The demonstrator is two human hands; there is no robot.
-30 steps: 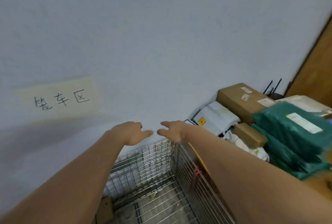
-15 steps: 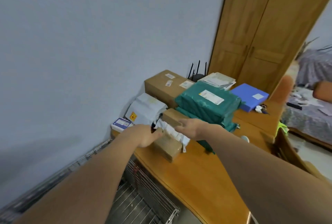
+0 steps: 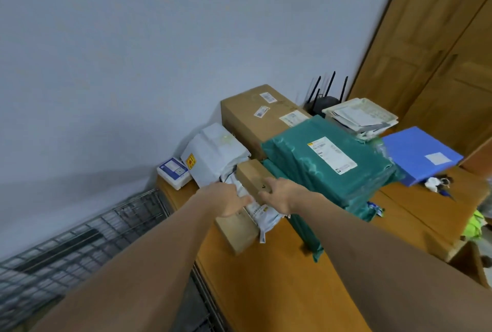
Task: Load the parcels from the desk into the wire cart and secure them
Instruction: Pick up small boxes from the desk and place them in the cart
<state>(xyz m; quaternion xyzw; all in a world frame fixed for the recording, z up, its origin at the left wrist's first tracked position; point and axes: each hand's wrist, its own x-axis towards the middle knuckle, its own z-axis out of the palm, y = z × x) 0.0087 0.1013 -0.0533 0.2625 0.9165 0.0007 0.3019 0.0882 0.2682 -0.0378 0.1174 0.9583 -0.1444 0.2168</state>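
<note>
Now: first pickup, frame centre | left hand (image 3: 231, 199) touching white bag (image 3: 262, 210), grip unclear | right hand (image 3: 282, 193) curled on small box (image 3: 251, 176) | next: lift, swing to cart (image 3: 80, 246) lower left

Wall (image 3: 133, 52): plain, pale blue-grey, matte, evenly lit, with a soft shadow low at left. Wardrobe (image 3: 431, 46): tall, panelled, honey-coloured wood, standing at right against the wall. Desk (image 3: 279, 283): wooden, warm orange-brown top, its far end meeting the wall. Light: diffuse, no hard shadows.
</note>
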